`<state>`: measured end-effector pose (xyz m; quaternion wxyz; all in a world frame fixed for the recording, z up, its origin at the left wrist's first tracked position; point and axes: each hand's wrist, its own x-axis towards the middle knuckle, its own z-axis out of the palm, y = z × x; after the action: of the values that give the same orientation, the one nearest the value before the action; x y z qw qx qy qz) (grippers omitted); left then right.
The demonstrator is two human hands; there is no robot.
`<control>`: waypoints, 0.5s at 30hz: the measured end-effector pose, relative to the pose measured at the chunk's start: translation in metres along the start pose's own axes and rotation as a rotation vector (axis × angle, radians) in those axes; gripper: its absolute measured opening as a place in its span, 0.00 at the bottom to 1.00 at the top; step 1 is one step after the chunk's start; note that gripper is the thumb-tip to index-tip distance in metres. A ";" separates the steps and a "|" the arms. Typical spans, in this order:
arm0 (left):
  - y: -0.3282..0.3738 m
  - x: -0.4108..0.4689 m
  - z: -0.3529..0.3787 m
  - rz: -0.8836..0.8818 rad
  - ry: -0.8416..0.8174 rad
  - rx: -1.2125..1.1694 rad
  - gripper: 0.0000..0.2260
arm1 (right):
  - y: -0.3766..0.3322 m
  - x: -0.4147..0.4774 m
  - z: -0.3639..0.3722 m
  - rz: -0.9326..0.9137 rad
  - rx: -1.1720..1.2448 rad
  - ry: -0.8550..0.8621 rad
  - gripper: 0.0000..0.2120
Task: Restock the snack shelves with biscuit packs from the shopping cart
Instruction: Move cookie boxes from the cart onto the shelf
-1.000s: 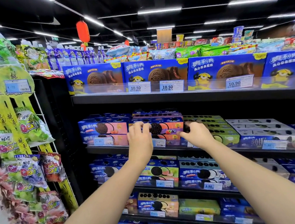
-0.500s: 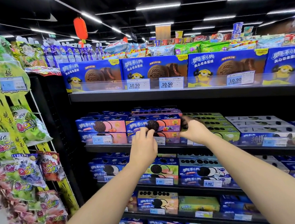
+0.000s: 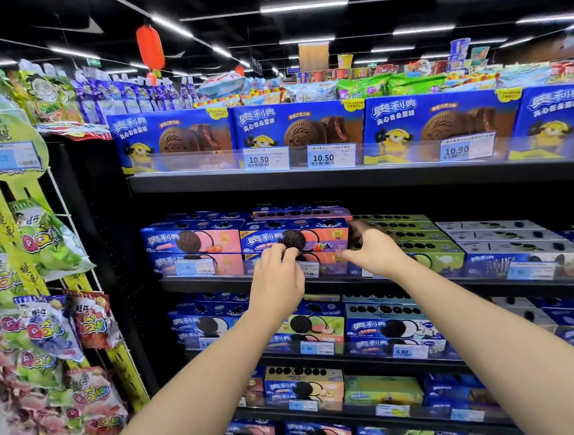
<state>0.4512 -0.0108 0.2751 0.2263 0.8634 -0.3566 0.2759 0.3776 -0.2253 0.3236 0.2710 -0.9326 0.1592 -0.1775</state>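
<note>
Our right grip [image 3: 374,253] clamps the biscuit pack [image 3: 294,238] at 3 o'clock. Whether our left grip [image 3: 277,281] clamps it, we cannot tell.

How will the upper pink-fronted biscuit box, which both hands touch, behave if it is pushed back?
The biscuit box looks like stiff cardboard with straight edges, so it should probably keep its shape. It lies flat on a second box below, so it would likely slide, not roll or tip. Its glossy face may be slippery.
</note>
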 end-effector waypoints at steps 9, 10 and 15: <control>-0.008 0.011 -0.011 -0.118 0.012 -0.005 0.12 | -0.010 -0.010 0.003 0.031 -0.064 0.104 0.33; -0.011 0.010 -0.013 -0.153 0.026 -0.012 0.13 | -0.011 -0.010 0.003 0.046 -0.077 0.129 0.33; -0.023 0.006 -0.018 -0.165 -0.025 0.014 0.16 | -0.012 -0.009 0.003 0.083 0.007 0.047 0.28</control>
<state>0.4657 0.0115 0.2881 0.2380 0.8947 -0.2852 0.2481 0.3734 -0.2112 0.3255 0.2775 -0.9198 0.2033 -0.1886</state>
